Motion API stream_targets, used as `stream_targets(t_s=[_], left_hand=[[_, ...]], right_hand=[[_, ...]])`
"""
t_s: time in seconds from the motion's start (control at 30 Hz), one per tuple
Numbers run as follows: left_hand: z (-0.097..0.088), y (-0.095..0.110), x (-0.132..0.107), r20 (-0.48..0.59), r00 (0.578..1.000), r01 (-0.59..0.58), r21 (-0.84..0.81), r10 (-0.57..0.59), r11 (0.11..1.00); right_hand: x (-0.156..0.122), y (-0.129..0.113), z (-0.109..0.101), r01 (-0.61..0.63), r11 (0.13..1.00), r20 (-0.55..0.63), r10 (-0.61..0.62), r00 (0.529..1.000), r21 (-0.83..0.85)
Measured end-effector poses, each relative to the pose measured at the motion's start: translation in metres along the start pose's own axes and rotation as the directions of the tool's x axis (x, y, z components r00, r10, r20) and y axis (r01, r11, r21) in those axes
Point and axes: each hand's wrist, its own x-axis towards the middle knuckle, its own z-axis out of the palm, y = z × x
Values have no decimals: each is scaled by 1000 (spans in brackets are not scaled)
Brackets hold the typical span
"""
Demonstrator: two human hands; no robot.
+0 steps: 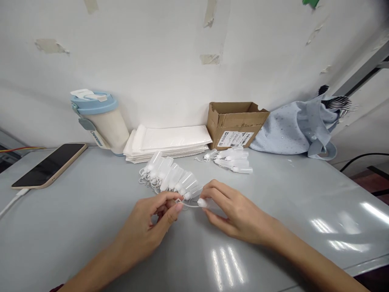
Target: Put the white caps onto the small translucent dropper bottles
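My left hand (152, 225) pinches the thin clear cap strap (190, 205) of a small translucent plastic bottle. My right hand (234, 213) is closed around that bottle (203, 202), its white tip pointing left toward my left fingers. Both hands rest low over the grey table (91, 227). Just behind them lies a row of several like bottles (172, 177), side by side. A second, smaller heap of the same bottles (232, 159) lies further back to the right, apart from both hands.
A stack of white padded bags (170, 142) and an open cardboard box (234, 121) stand against the wall. A blue-lidded cup (100, 119) and a phone (50, 164) on a cable are at left. A light blue cloth bag (300, 127) lies at right.
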Motion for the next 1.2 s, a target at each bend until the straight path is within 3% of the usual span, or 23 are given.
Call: stream_targets(t_s=[0.2,0.4,0.97,1.2], left_hand=[[2,-2,-1,1,992,-122,112,123,986],[6,-4,-2,14,965,-264,64,263,962],[7,-4,-3,9,957,-291,71,291,954],[6,-6,-3,9,929,-367,134,369,921]], right_hand=[[0,1,1,-4,1000,18,4,1000,-12],[-1,-2,4,47,999,21,-47,999,21],[-2,-4,4,68,997,55,-70,996,35],[-2,-5,3,83,995,53,-80,995,-59]])
